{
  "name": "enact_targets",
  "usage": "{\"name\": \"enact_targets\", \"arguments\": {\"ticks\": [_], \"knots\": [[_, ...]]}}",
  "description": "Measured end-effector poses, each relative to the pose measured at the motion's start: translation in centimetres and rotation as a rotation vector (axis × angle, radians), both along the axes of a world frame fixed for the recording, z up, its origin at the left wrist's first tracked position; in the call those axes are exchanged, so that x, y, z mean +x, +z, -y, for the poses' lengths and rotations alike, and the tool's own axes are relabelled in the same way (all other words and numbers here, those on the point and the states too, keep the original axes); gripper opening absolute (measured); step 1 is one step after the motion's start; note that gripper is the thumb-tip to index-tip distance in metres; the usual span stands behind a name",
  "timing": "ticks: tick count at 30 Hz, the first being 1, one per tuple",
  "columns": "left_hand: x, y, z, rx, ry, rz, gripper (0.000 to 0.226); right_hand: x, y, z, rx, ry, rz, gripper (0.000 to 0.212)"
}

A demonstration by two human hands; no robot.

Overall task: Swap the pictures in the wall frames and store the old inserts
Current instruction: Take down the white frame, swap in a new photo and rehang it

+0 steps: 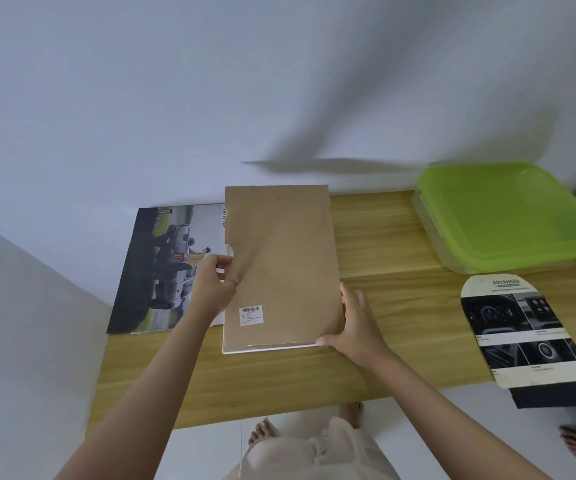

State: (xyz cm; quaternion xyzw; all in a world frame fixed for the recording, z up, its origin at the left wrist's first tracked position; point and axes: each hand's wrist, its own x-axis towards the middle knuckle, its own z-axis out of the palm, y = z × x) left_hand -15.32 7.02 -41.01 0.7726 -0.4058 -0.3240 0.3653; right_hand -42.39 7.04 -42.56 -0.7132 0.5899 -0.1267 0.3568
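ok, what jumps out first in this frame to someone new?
The brown backing board lying on the wooden table, centre frame, with both hands on it: the left hand pinches its left edge, the right hand holds its near right corner. Next, the bright green lid on a container at far right, and the truck picture lying at left.

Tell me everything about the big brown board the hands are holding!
The brown board looks like the fibreboard back of a picture frame, lying face down on the wooden table. A white barcode sticker sits near its lower left, and a thin white edge shows underneath. It partly covers a truck picture. The left hand pinches its left edge; the right hand holds its near right corner.
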Motion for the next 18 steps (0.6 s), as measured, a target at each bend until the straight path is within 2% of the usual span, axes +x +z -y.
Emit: {"name": "enact_targets", "arguments": {"ticks": [5, 10, 13, 18], "knots": [[-1.1, 1.5, 0.7, -0.065, -0.01, 0.047, 0.036, -1.9, 1.3, 0.9, 0.036, 0.0, 0.124, 0.121], [-5.5, 2.5, 2.0, -0.128, -0.022, -0.005, 0.033, -6.8, 2.6, 2.5, 0.059, -0.046, 0.137, 0.121], [-9.5, 2.5, 3.2, -0.106, -0.065, -0.018, 0.035, -10.8, 2.9, 3.6, 0.085, -0.084, 0.125, 0.117], [-15.5, 0.8, 4.8, -0.014, -0.161, 0.063, 0.045, -16.3, 2.8, 4.8, 0.11, -0.121, 0.107, 0.104]]}}
